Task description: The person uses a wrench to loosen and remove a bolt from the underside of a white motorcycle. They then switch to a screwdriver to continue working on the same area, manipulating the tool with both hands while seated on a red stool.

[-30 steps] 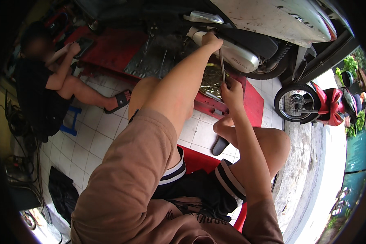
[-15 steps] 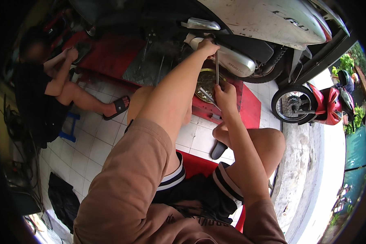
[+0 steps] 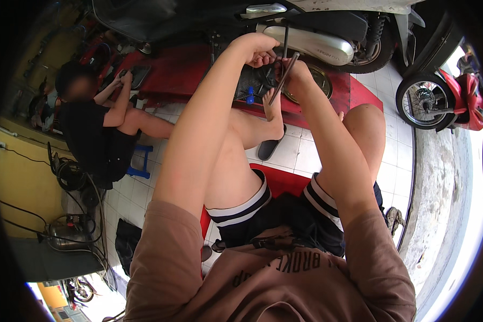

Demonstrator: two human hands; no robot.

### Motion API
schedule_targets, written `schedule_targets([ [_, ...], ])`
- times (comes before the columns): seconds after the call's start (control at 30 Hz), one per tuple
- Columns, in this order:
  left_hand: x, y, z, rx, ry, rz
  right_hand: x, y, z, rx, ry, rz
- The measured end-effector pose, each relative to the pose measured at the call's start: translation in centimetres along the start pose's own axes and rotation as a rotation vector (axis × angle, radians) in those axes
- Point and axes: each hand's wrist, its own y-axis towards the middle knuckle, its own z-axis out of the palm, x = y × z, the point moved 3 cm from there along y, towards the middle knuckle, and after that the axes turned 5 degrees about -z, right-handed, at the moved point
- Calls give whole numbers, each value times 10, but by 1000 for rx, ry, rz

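Observation:
My right hand [image 3: 298, 74] is closed round a metal T-handle wrench [image 3: 285, 86], whose bars stick out above and below the fingers. Just left of it, my left hand [image 3: 258, 56] has its fingers curled in close to the wrench; whether something small is between them I cannot make out. Both hands are over the red lift platform [image 3: 354, 91], in front of the scooter's silver engine-side cover [image 3: 311, 45]. Partly behind my right forearm lies a round golden metal tray [image 3: 323, 80]. A small blue object [image 3: 250, 95] is on the platform below my left hand.
One of my bare feet [image 3: 274, 115] rests against the platform edge, above a dark sandal [image 3: 267, 149]. To the left, a person in black [image 3: 88, 123] sits by a blue stool [image 3: 140, 161]. A red motorbike [image 3: 461, 99] is at the right; hoses and a compressor tank [image 3: 70, 232] are at lower left.
My left hand has come away from the scooter's engine side, and my right hand has lifted the wrench; both are now close together. My foot is now on the platform edge, and the view has shifted.

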Motion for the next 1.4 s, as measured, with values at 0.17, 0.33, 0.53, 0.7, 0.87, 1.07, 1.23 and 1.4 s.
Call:
schedule_targets([
  [0.17,17,-105,62,-127,-57,486,3,23,-6,240,122,19],
  [0.33,51,-98,72,-505,-118,894,25,13,18,381,-8,125],
  [0.53,53,-88,65,-722,-28,902,48,8,26,690,-246,337],
  [0.7,67,-89,82,-748,390,743,48,35,18,568,-467,446],
  [0.87,104,-65,71,-518,137,298,48,30,14,518,-447,411],
  [1.07,82,-78,50,-615,-483,635,42,36,22,492,-357,403],
  [1.23,72,-75,46,-917,-418,846,23,16,32,672,-404,442],
  [1.4,68,-79,50,-967,-383,972,2,21,26,491,-377,309],
])
